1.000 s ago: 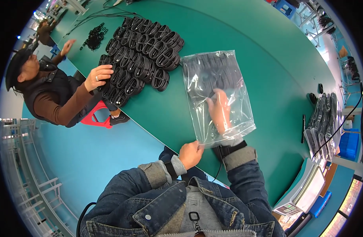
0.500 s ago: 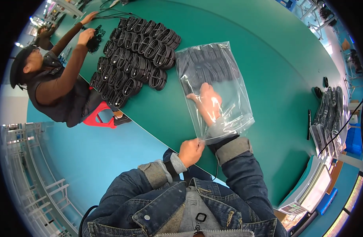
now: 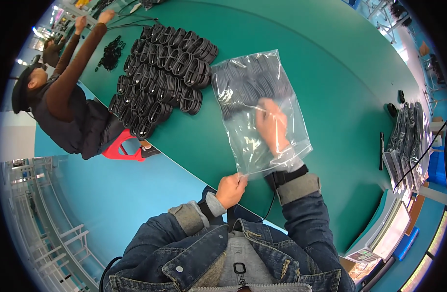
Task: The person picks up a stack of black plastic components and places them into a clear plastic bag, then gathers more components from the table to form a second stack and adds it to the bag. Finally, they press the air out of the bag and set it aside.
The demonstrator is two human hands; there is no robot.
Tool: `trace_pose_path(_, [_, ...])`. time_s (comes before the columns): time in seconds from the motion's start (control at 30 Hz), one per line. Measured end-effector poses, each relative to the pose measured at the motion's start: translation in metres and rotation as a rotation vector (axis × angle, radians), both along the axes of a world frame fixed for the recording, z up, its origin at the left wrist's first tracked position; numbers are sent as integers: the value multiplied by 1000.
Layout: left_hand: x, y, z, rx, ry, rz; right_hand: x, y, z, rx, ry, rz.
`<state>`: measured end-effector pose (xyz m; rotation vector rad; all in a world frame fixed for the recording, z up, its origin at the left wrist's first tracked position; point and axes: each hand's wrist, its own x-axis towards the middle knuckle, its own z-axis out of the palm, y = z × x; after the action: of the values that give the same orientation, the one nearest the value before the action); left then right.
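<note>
A clear plastic bag (image 3: 243, 141) lies on the green table in front of me, with rows of coiled black cables (image 3: 245, 80) at its far end. My left hand (image 3: 231, 190) is closed, pinching the near left corner of the bag's mouth. Through the mouth my right hand (image 3: 273, 124) reaches in up to the wrist, just short of the coils. Its thumb and fingers look apart and hold nothing I can see, though glare and slight blur cover the fingertips.
Many coiled black cables (image 3: 160, 73) are stacked in rows left of the bag. Small black parts (image 3: 111, 53) lie beyond them. A co-worker (image 3: 63, 107) sits at the left edge. Filled clear bags (image 3: 406, 141) and a machine (image 3: 379, 228) stand at the right.
My right hand has shifted right inside the bag, away from its left side. My left hand and the bag moved slightly left. The co-worker's hands left the small black parts and reached farther away.
</note>
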<state>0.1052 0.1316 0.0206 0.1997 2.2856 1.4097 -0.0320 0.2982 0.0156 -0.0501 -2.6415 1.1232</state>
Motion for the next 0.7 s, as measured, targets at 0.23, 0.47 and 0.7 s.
trace_pose_path(0.23, [1,2,5,15,-46,10,-13,8,7,160,115,-123])
trace_pose_path(0.47, [0,1,6,7,-58,-5,-6,-4,9,119,162,-125])
trace_pose_path(0.7, [-1,1,7,3,-46,-16,-9,-12,4,-72,75,-229])
